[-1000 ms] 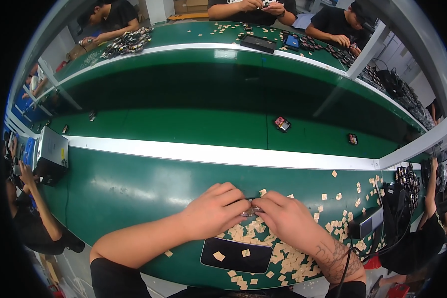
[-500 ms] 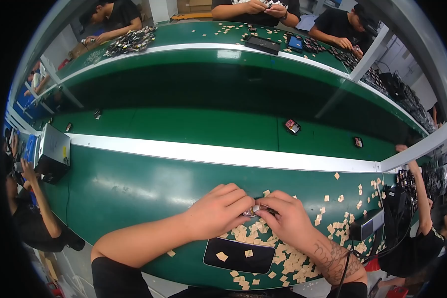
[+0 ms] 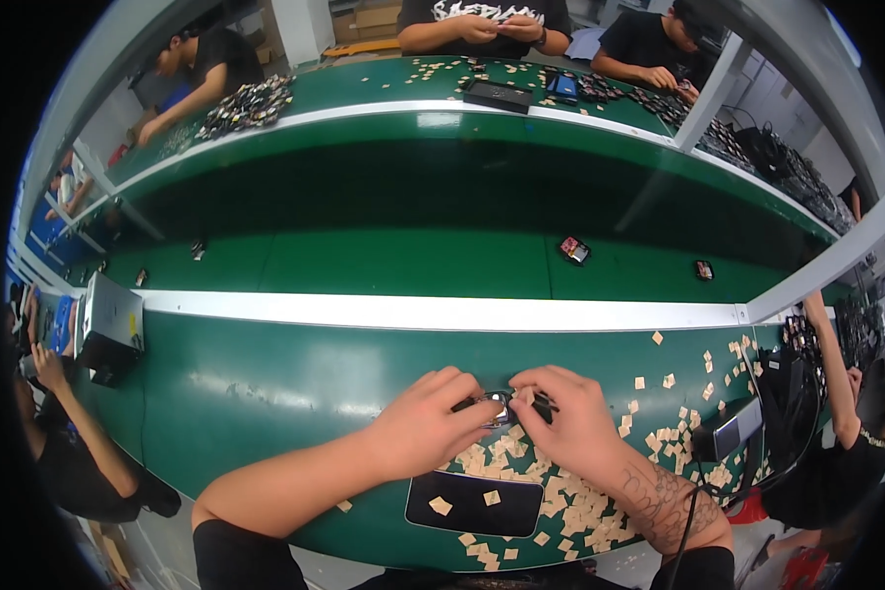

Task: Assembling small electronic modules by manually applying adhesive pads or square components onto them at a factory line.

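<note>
Over the glossy green worktop (image 3: pixel 265 393), the left hand (image 3: pixel 428 421) held a small dark oval device with a shiny silver face (image 3: pixel 500 409), fingers curled about its far side and thumb at its near side. Just to the right of that device, the right hand (image 3: pixel 575 418) had its thumb and forefinger drawn narrow around a small pale beige piece (image 3: pixel 527 394); a slim dark item (image 3: pixel 548 402) showed among its fingers, too small to identify. Below both hands, toward the body, lay a flat black slab with rounded corners (image 3: pixel 467 505), bearing two beige squares (image 3: pixel 441 505). A loose heap of thin beige square pieces (image 3: pixel 580 503) spread below the right hand, with others scattered to its right, near a grey box-shaped unit (image 3: pixel 736 430). Well left of the left hand stood a silver metal case (image 3: pixel 113 317). Beyond both hands ran a long white ledge (image 3: pixel 442 310).
</note>
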{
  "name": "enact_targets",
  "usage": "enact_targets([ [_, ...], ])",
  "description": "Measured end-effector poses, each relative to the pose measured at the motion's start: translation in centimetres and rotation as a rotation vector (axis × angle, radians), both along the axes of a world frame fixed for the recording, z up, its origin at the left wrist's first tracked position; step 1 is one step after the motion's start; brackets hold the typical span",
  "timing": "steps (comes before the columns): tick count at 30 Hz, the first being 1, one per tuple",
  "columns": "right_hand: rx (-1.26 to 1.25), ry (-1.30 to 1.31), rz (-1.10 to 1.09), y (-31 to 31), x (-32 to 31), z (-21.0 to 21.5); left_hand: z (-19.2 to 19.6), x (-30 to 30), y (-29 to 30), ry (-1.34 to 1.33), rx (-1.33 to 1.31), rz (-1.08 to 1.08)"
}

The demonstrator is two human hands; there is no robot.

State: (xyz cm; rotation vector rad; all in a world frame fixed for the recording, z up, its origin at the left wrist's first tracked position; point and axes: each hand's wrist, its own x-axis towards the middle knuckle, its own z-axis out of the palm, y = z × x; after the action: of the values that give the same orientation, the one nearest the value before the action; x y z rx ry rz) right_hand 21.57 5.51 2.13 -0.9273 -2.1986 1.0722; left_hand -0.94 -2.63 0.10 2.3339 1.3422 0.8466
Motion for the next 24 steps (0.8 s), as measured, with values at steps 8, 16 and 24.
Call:
enact_targets([
  [8,-0.029,-0.144,0.075,0.4,0.5,0.7,0.7,0.4,0.2,0.183,0.085,-0.03],
  [16,0.086,-0.116,0.095,0.3,0.7,-0.4,0.8,0.5,-0.2,0.174,0.061,0.0],
  [24,-0.047,0.064,0.093,0.4,0.5,-1.5,1.4,0.8,0.2,0.036,0.118,0.024],
])
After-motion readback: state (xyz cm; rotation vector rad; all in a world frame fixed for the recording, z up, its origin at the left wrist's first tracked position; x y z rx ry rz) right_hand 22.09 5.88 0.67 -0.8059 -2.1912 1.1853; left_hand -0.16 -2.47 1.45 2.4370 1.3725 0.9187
